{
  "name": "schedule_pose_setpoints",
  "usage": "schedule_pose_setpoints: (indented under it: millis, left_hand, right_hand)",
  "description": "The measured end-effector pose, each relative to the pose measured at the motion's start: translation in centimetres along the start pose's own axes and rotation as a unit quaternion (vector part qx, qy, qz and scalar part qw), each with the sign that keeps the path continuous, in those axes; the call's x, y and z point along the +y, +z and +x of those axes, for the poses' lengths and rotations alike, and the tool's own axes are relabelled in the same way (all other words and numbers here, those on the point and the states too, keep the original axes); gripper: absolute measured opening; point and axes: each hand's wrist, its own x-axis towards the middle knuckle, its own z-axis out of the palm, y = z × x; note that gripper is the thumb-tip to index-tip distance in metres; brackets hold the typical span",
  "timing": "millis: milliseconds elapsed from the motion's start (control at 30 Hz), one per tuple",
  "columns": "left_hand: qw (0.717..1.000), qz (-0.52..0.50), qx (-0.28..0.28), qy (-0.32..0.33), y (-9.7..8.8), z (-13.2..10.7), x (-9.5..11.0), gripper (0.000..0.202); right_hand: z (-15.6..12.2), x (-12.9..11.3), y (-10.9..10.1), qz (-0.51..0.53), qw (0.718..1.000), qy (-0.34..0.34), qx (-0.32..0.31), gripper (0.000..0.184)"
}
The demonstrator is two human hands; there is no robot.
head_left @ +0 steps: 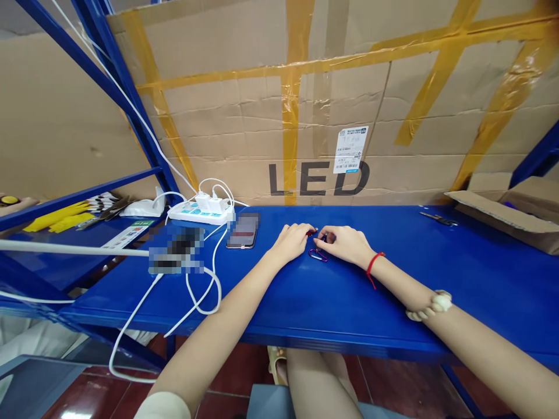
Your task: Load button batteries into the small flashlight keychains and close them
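Note:
My left hand rests over the blue shelf top, its fingers curled together around a small red thing that is mostly hidden. Close beside it, my right hand is closed in a pinch, thumb and forefinger meeting on a small dark blue thing too covered to name. Just below the fingertips of my right hand lies a purple carabiner, flat on the shelf. Whether the carabiner is joined to the things in my hands I cannot tell.
A phone lies left of my hands, before a white power strip with plugs and loose white cables. Keys and an open cardboard box are at the right. A large taped carton stands behind.

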Motion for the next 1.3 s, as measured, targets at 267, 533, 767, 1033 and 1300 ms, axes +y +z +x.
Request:
schedule_pose_setpoints:
  millis: [267,533,767,1033,1300]
  left_hand:
    - [0.994,0.079,0.018,-0.076,0.2,0.0,-1.3,0.046]
    - [0.996,0.063,0.036,-0.041,-0.2,0.0,-0.8,0.033]
    - [0.997,0.026,0.076,-0.002,-0.6,0.0,0.5,0.024]
    - [0.993,0.023,0.109,-0.041,-0.5,-0.2,1.0,0.017]
    - [0.995,0.017,0.088,-0.032,-0.1,-0.2,1.0,0.015]
  right_hand:
    - [-0.1,0.1,0.2,-0.017,0.999,-0.03,0.015,0.032]
    - [-0.3,0.0,0.1,-0.033,0.998,-0.052,0.018,0.035]
    - [-0.3,-0.1,0.0,-0.026,0.997,-0.069,0.008,0.032]
    - [0.1,0.5,0.4,0.007,0.989,-0.15,0.02,0.031]
    - [0.6,1.3,1.2,0.032,0.977,-0.208,0.034,0.041]
